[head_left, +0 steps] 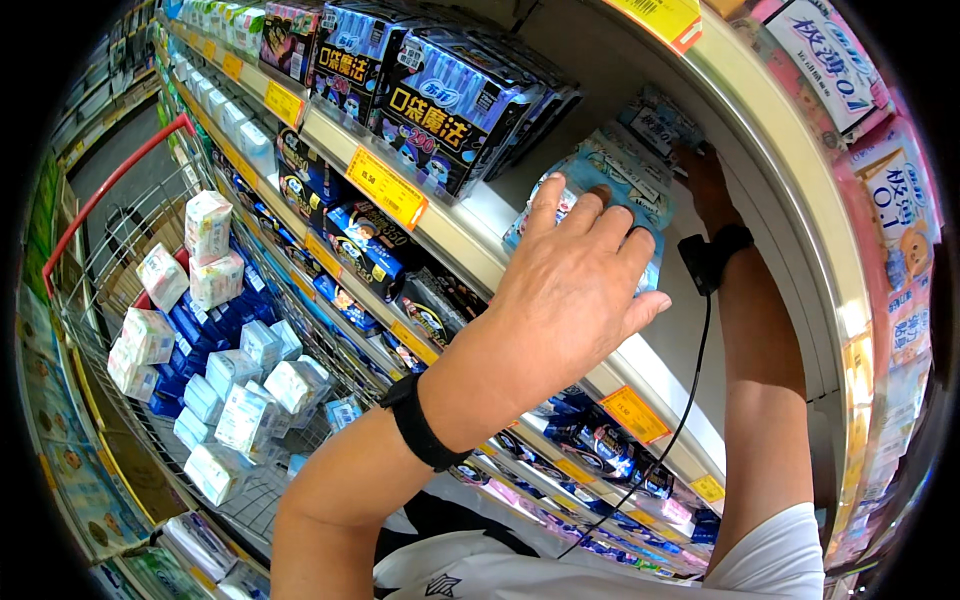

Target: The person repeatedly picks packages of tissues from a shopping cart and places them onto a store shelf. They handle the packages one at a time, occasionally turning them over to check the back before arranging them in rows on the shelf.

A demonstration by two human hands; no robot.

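Observation:
A row of light-blue soft packs (635, 190) with printed cartoon designs stands on the shelf in front of me. My left hand (580, 260) lies over the near end of this row, its fingers spread and bent against the packs and its thumb out to the right. Deeper in the shelf, my right hand (708, 185) reaches in along the right side. It is beside a darker-looking pack (660, 122) at the back; shadow hides most of its fingers, so its grip is unclear. Both wrists wear black bands, and a cable hangs from the right one.
Black boxes (450, 110) stand left of the packs, behind a shelf edge with yellow price tags (387, 187). Lower shelves hold dark-blue packs (362, 240). A wire shopping cart (122, 225) with white and blue packs stands at left. Pink and white packs (890, 200) line the shelf at right.

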